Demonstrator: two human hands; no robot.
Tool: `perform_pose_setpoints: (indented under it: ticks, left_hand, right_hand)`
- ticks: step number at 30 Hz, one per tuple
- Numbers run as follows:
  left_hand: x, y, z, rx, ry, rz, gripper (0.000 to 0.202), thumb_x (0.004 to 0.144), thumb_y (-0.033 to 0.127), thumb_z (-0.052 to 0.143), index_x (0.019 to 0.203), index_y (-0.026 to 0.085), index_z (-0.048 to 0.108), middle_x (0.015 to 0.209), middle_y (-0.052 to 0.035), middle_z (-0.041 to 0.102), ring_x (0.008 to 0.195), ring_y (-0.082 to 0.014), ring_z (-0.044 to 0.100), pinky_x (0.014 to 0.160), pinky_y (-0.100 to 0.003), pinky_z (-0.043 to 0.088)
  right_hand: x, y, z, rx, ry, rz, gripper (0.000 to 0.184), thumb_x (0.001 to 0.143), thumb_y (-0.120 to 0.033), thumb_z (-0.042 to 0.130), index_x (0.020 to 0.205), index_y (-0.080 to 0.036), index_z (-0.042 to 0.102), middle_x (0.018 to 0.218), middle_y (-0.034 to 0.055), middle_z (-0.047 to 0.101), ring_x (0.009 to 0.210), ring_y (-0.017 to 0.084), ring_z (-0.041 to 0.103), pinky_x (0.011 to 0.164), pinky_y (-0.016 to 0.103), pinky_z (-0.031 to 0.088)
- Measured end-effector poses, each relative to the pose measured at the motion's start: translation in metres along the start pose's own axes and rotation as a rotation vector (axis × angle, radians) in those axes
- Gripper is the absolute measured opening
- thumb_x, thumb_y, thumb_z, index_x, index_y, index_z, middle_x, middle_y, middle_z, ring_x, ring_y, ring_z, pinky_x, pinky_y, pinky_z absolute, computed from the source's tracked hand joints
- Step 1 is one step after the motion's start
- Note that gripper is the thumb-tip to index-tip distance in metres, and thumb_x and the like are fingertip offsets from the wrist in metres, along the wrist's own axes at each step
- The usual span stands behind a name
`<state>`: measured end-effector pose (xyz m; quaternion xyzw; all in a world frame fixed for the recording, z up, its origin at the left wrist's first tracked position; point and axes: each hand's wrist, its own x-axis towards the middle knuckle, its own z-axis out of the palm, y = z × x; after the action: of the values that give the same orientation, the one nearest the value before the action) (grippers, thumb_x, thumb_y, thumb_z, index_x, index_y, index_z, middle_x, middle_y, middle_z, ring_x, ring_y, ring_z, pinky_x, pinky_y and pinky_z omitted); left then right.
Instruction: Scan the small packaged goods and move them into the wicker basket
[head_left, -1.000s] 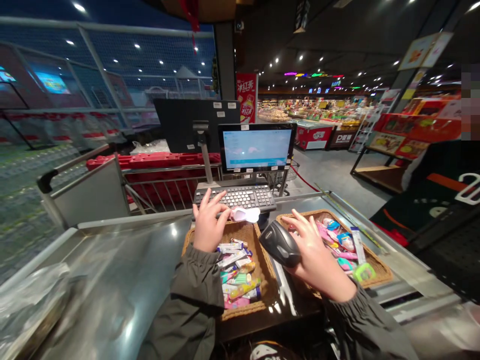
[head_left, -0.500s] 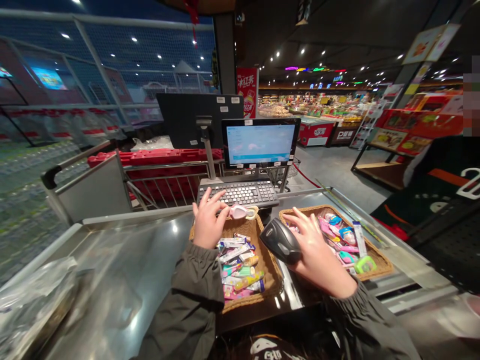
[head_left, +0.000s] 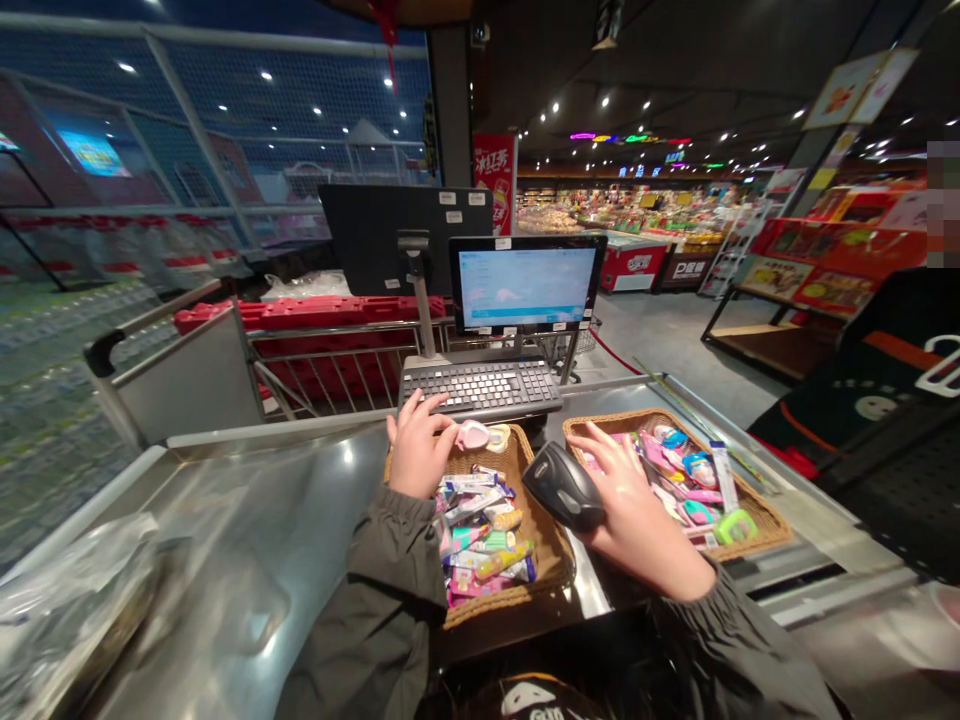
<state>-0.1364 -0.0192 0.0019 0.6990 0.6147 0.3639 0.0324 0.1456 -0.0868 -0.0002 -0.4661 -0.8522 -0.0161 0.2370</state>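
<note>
Just the one cam here, worn on my head; it looks forward and down, so my left grip [head_left: 420, 445] and right grip [head_left: 637, 515] sit up close over the steel counter [head_left: 247, 530], with the store aisles [head_left: 637, 215] far off ahead.

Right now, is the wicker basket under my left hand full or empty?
Not empty: the wicker basket holds a heap of colourful wrapped packets covering most of its floor, just below the left hand.

The left hand [head_left: 420, 445] and right hand [head_left: 641, 525] are bare, ending a dark olive jacket [head_left: 375, 620] with creased sleeves [head_left: 739, 650] and gathered cuffs [head_left: 397, 503].
</note>
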Motion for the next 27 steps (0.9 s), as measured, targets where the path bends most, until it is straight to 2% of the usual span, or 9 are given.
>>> perform_pose_setpoints:
  ticks: [5, 12, 15, 17, 19, 23, 25, 27]
  left_hand:
    - [-0.008, -0.021, 0.02, 0.033, -0.198, -0.046, 0.022, 0.083, 0.022, 0.054, 0.066, 0.022, 0.067, 0.13, -0.0024, 0.064, 0.14, -0.0325, 0.036, 0.109, -0.074, 0.014]
    - [-0.025, -0.044, 0.081, 0.169, -0.415, -0.156, 0.019, 0.08, 0.019, 0.055, 0.065, 0.023, 0.068, 0.13, -0.0007, 0.066, 0.14, -0.0283, 0.038, 0.113, -0.067, 0.016]
    - [-0.031, -0.05, 0.098, 0.249, -0.494, -0.16, 0.016, 0.079, 0.018, 0.057, 0.072, 0.023, 0.071, 0.134, -0.0057, 0.063, 0.14, -0.0314, 0.038, 0.111, -0.069, 0.019]
    - [-0.031, -0.047, 0.098, 0.277, -0.53, -0.135, 0.012, 0.077, 0.019, 0.061, 0.078, 0.021, 0.072, 0.138, -0.0126, 0.058, 0.14, -0.0356, 0.036, 0.11, -0.071, 0.018]
    - [-0.026, -0.037, 0.09, 0.316, -0.498, -0.064, 0.014, 0.079, 0.025, 0.063, 0.087, 0.019, 0.073, 0.145, -0.0176, 0.05, 0.142, -0.0381, 0.033, 0.109, -0.072, 0.018]
    - [-0.005, 0.001, 0.07, 0.295, -0.256, 0.162, 0.028, 0.088, 0.037, 0.055, 0.107, 0.021, 0.069, 0.151, -0.015, 0.042, 0.145, -0.036, 0.028, 0.111, -0.07, 0.02]
    - [0.005, 0.023, 0.067, 0.247, -0.184, 0.242, 0.029, 0.091, 0.039, 0.052, 0.108, 0.022, 0.068, 0.151, -0.013, 0.043, 0.145, -0.0352, 0.027, 0.112, -0.069, 0.02]
    - [0.011, 0.041, 0.071, 0.211, -0.15, 0.302, 0.028, 0.092, 0.039, 0.051, 0.107, 0.022, 0.069, 0.151, -0.0128, 0.043, 0.145, -0.0351, 0.027, 0.113, -0.067, 0.02]
  right_hand:
    - [-0.003, -0.003, 0.003, 0.004, -0.017, 0.026, 0.041, 0.076, -0.022, 0.057, 0.117, -0.016, 0.061, 0.139, 0.0182, 0.049, 0.144, 0.04, 0.026, 0.113, 0.07, 0.017]
    - [-0.007, -0.008, 0.007, 0.012, -0.012, 0.049, 0.044, 0.075, -0.02, 0.059, 0.118, -0.015, 0.06, 0.138, 0.0188, 0.05, 0.142, 0.041, 0.028, 0.112, 0.071, 0.02]
    - [-0.01, -0.011, 0.006, 0.014, -0.032, 0.074, 0.042, 0.076, -0.021, 0.059, 0.118, -0.015, 0.06, 0.138, 0.0188, 0.05, 0.142, 0.042, 0.028, 0.112, 0.071, 0.022]
    - [-0.013, -0.011, 0.004, 0.016, -0.03, 0.097, 0.044, 0.076, -0.022, 0.059, 0.12, -0.016, 0.06, 0.139, 0.0186, 0.049, 0.142, 0.042, 0.028, 0.111, 0.071, 0.023]
    - [-0.017, -0.009, 0.001, 0.007, -0.016, 0.117, 0.047, 0.077, -0.023, 0.06, 0.123, -0.016, 0.059, 0.14, 0.0186, 0.049, 0.142, 0.042, 0.028, 0.112, 0.07, 0.022]
    - [-0.027, -0.002, -0.006, -0.029, 0.0, 0.164, 0.048, 0.079, -0.027, 0.06, 0.126, -0.016, 0.059, 0.139, 0.0186, 0.05, 0.141, 0.041, 0.031, 0.112, 0.07, 0.021]
    - [-0.032, 0.003, -0.01, -0.045, 0.011, 0.195, 0.048, 0.079, -0.028, 0.059, 0.126, -0.016, 0.059, 0.139, 0.0187, 0.05, 0.139, 0.041, 0.033, 0.112, 0.071, 0.02]
    - [-0.039, 0.009, -0.015, -0.061, 0.023, 0.224, 0.049, 0.079, -0.027, 0.059, 0.127, -0.017, 0.059, 0.139, 0.0182, 0.051, 0.138, 0.042, 0.034, 0.111, 0.073, 0.02]
